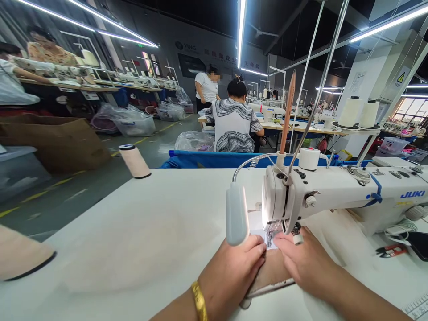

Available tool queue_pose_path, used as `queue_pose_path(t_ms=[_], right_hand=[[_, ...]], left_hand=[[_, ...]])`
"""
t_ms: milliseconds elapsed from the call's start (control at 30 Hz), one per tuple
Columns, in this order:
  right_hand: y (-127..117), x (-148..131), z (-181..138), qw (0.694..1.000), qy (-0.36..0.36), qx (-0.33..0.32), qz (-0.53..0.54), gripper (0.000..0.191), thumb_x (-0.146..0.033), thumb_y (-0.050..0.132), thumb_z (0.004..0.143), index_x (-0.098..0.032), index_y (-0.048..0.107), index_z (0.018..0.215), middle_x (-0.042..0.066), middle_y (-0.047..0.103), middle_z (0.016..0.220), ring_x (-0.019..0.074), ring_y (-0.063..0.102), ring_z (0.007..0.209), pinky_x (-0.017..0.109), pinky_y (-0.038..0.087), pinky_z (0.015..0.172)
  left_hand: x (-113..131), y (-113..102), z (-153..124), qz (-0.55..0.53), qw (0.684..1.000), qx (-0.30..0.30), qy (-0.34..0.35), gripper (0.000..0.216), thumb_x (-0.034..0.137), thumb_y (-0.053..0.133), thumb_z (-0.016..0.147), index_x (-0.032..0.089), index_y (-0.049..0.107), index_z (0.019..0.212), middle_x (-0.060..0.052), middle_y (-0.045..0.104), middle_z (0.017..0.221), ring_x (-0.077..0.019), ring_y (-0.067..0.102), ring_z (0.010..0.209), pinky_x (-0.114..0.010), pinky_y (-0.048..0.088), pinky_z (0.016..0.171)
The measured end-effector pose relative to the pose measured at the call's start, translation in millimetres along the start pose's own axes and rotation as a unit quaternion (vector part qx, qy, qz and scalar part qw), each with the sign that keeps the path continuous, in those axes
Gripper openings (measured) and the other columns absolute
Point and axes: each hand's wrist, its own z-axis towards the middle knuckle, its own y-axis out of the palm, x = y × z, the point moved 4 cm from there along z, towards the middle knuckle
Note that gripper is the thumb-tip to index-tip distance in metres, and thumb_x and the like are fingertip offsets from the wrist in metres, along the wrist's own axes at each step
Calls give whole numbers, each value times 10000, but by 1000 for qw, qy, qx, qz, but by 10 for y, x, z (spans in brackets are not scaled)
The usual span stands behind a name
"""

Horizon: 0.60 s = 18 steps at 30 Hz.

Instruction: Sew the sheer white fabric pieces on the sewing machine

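A white sewing machine (321, 191) stands on the table, its lit needle area between my hands. My left hand (230, 265), with a gold band at the wrist, has its fingers bent together at the left of the presser foot (269, 238). Close to the foot on the right, the fingertips of my right hand (309, 263) are pressed together, partly behind machine parts. Both hands hold a small piece of white fabric (257, 232) at the foot; its extent is mostly hidden. A brownish plate-like surface (272, 272) shows between the hands.
A grey lamp (236, 214) hangs just above my left hand. Thread cones (135, 161) stand at the table's left edge. Red-handled thread snips (391, 252), a dark phone-like object (419, 245) and a ruler (416, 307) lie right. A person (234, 118) sits beyond the blue cloth (200, 159).
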Motion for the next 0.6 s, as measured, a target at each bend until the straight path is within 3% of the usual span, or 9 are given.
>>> queue_pose_path(t_ms=[300,600], right_hand=[[-34,-24,20,1000,8,6,-2,481,-46,551,884,-198,710,1311,114,738,1304,286,619,1087,386,538,916],[-61,-29,46,1000,14,12,8,444,-54,547,897,-219,738,1262,110,747,1251,286,638,1053,393,560,892]], left_hand=[[16,-63,30,-8,1000,-22,-11,332,117,434,1011,233,746,1010,-71,734,960,-247,660,862,-387,567,775],[-48,52,-53,-5,999,-27,-32,263,86,504,967,235,715,1019,-67,723,1033,-273,647,927,-421,563,820]])
